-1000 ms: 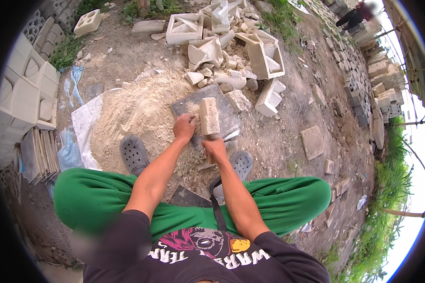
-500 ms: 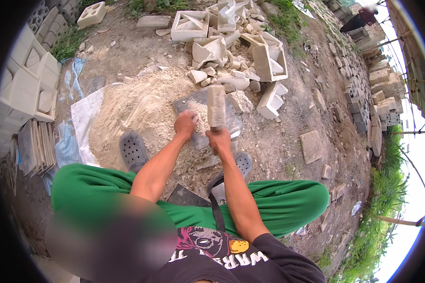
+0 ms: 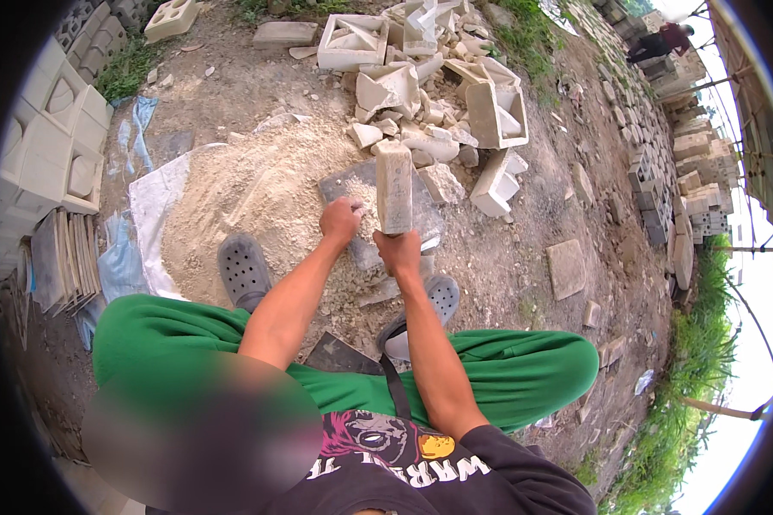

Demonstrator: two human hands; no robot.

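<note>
My right hand (image 3: 398,251) is wrapped round the handle of a mallet just below its head. The mallet head (image 3: 394,189) is a long, pale, dusty block, held over a dark flat slab (image 3: 338,187). At the slab's left part, my left hand (image 3: 342,220) is closed with its knuckles up. Whatever its fingers may pinch is hidden or too small to make out. Pale crumbs (image 3: 362,196) lie on the slab beside that hand. A heap of crushed beige grit (image 3: 249,189) spreads to the left, partly on a white sheet (image 3: 157,202).
Broken pale blocks (image 3: 395,90) are piled beyond the slab. Block stacks (image 3: 56,129) and thin boards (image 3: 67,253) stand at left. My feet in grey clogs (image 3: 245,264) flank the work. A flat stone (image 3: 566,268) lies right; another person (image 3: 661,43) is far off.
The mallet head has risen a little and tilted, and its blur is gone. My left hand stays closed by the slab. The view has shifted slightly.
</note>
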